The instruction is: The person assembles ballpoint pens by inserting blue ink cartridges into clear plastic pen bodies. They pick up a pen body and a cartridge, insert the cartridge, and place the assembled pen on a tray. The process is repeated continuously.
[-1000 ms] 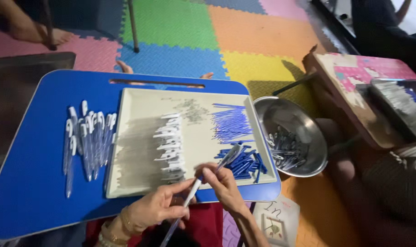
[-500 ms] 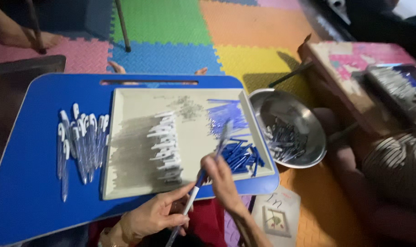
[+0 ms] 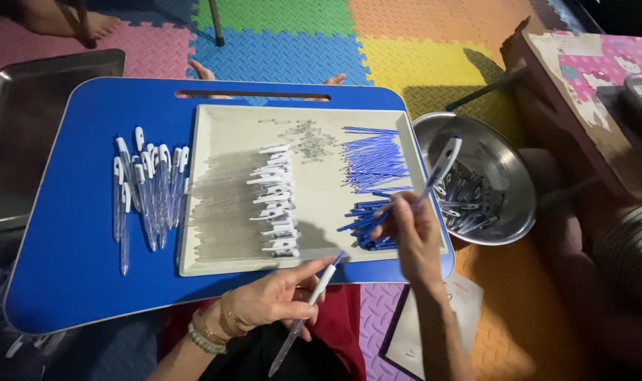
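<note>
The clear plastic pen barrel with a white tip (image 3: pixel 303 315) sits pinched in the left hand (image 3: pixel 268 300) just below the blue lap table's (image 3: pixel 74 233) near edge, tip aimed up as if ready to take a part. The right hand (image 3: pixel 412 236) grips a white-and-blue clicker pen (image 3: pixel 437 169) over the cream tray (image 3: pixel 222 120), above loose blue caps (image 3: pixel 374 226). Parts lie sorted in rows, probably for quick grabbing: white clips (image 3: pixel 275 204), thin blue refills (image 3: pixel 374 159), finished pens (image 3: pixel 148 190) on the left, steel bowl (image 3: pixel 508 162) on the right.
</note>
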